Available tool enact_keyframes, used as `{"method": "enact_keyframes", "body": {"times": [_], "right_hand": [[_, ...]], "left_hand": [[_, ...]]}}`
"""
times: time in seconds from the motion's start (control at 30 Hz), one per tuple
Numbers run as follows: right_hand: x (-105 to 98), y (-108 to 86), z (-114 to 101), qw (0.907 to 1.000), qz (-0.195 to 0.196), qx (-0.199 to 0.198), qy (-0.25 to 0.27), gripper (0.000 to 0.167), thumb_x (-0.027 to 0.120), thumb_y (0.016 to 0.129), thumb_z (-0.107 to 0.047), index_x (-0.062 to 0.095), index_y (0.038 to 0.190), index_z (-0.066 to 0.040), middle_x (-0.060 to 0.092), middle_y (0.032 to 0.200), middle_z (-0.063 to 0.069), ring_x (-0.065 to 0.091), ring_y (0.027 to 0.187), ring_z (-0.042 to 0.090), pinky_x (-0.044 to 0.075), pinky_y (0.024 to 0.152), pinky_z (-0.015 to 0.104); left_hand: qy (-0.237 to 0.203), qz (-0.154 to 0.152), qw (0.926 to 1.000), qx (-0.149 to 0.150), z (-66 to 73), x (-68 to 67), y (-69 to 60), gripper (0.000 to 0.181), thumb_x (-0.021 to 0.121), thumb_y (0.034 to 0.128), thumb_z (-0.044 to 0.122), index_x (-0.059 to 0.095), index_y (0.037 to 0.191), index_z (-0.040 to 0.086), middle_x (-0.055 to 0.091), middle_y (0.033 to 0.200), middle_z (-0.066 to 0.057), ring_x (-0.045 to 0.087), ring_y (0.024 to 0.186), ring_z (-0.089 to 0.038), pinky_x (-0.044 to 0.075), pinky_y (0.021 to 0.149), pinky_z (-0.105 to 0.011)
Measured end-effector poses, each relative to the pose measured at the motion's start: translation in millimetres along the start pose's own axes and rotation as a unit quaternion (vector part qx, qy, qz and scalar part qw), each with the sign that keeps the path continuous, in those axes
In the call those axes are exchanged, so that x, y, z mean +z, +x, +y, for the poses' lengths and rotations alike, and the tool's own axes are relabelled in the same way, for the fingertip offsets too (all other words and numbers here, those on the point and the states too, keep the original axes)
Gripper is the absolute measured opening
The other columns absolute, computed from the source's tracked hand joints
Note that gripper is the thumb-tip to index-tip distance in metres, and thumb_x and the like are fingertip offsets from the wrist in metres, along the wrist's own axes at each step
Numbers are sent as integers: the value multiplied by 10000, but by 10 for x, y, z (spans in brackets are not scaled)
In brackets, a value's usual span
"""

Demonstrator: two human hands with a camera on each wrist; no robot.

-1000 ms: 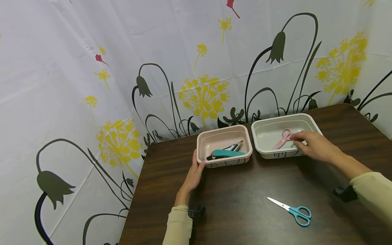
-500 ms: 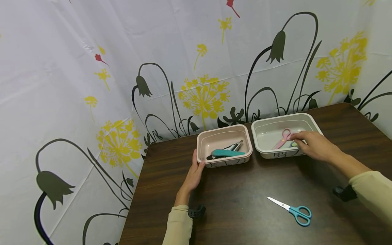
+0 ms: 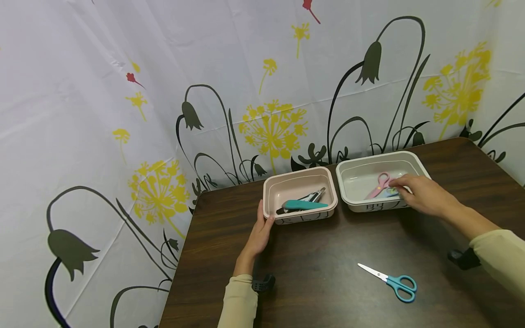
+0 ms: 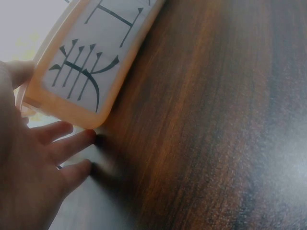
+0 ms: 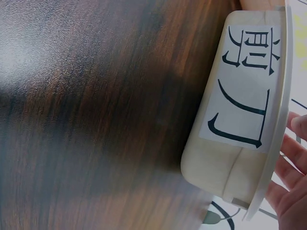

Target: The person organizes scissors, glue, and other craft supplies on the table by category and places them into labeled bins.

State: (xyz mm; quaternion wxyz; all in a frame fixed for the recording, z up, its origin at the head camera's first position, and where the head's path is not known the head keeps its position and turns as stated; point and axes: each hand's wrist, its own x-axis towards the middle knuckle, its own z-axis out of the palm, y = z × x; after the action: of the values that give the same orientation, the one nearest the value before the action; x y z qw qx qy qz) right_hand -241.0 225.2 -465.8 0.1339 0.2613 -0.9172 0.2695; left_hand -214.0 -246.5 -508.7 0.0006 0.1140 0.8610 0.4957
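Observation:
My left hand (image 3: 258,233) touches the near left corner of a pink plastic bin (image 3: 268,193), with fairly straight fingers along its outside wall. Inside that bin lie a teal-handled cutter (image 3: 305,204) and a black-and-silver tool (image 3: 315,196). My right hand (image 3: 424,195) reaches into a white plastic bin (image 3: 348,200), thumb and fingers bent together around a small pale blue thing (image 3: 389,192) that they partly cover. Pink scissors (image 3: 378,185) lie just left of the fingertips. In the right wrist view the bin's wall hides the fingertips of the right hand (image 5: 292,177).
Blue-handled scissors (image 3: 389,281) lie on the dark wooden table (image 3: 311,273), in front of the white bin. Both bins carry labels with black characters on their front walls. A white curtain (image 3: 229,54) with a flower print hangs right behind the table.
The pale blue thing under my right fingertips has shifted and turned a little, with more of it showing now. My left hand, the bins and the blue-handled scissors stay put.

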Motion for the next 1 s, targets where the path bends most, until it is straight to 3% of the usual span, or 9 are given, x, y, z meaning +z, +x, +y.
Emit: {"method": "enact_keyframes", "body": {"times": [0.27, 0.43, 0.6, 0.7, 0.8, 0.9, 1.0], "right_hand": [[-71, -49, -84, 9998, -133, 99, -62, 280, 625, 904, -24, 688, 1176, -23, 659, 1174, 201, 598, 1086, 388, 436, 896, 591], [-100, -127, -145, 9993, 78, -215, -289, 318, 677, 868, -36, 685, 1184, -70, 651, 1160, 149, 619, 1005, 316, 486, 800, 543], [-85, -246, -217, 9956, 459, -632, -522, 345, 743, 794, -22, 705, 1130, -86, 644, 1094, 55, 598, 863, 176, 499, 665, 419], [-58, -326, -274, 9915, 708, -885, -630, 368, 773, 744, -28, 712, 1100, -98, 638, 1064, 1, 575, 841, 108, 491, 653, 358], [-23, -419, -342, 9879, 826, -1140, -652, 379, 770, 723, -51, 715, 1095, -102, 632, 1060, -24, 581, 866, 91, 482, 685, 332], [22, -524, -408, 9859, 798, -1354, -572, 261, 691, 878, -223, 709, 1113, -111, 622, 1077, -33, 600, 922, 118, 471, 742, 340], [73, -636, -477, 9855, 726, -1440, -526, 409, 460, 1004, -436, 703, 1127, -131, 610, 1089, -55, 599, 934, 110, 470, 749, 318]], "left_hand": [[-53, 61, 10000, 24, 8, 10, -11, 664, 406, 1066, 210, -4, 1582, 133, 151, 1604, -203, 212, 1440, -369, 169, 1129, -568], [24, 12, 10000, -1, 25, 1, -10, 659, 399, 1071, 187, -14, 1581, 122, 144, 1604, -211, 216, 1437, -376, 181, 1126, -569], [-137, -167, 9998, -24, 223, -59, -51, 660, 397, 1064, 123, -24, 1564, 34, 109, 1588, -278, 185, 1433, -437, 160, 1122, -594], [-112, -228, 9997, -55, 330, -88, -72, 654, 401, 1055, 92, -13, 1547, -28, 110, 1573, -314, 182, 1424, -469, 168, 1114, -607], [-86, -187, 9998, -25, 240, -64, -55, 655, 398, 1060, 109, -17, 1557, 7, 112, 1581, -295, 184, 1429, -453, 162, 1117, -602], [-68, -95, 9999, 64, 92, -27, -21, 654, 393, 1064, 119, -18, 1568, 48, 121, 1589, -272, 191, 1431, -437, 154, 1117, -607], [17, -16, 9999, 105, 4, -5, -3, 658, 396, 1067, 146, -17, 1576, 93, 134, 1596, -245, 206, 1434, -411, 166, 1119, -595]]}}
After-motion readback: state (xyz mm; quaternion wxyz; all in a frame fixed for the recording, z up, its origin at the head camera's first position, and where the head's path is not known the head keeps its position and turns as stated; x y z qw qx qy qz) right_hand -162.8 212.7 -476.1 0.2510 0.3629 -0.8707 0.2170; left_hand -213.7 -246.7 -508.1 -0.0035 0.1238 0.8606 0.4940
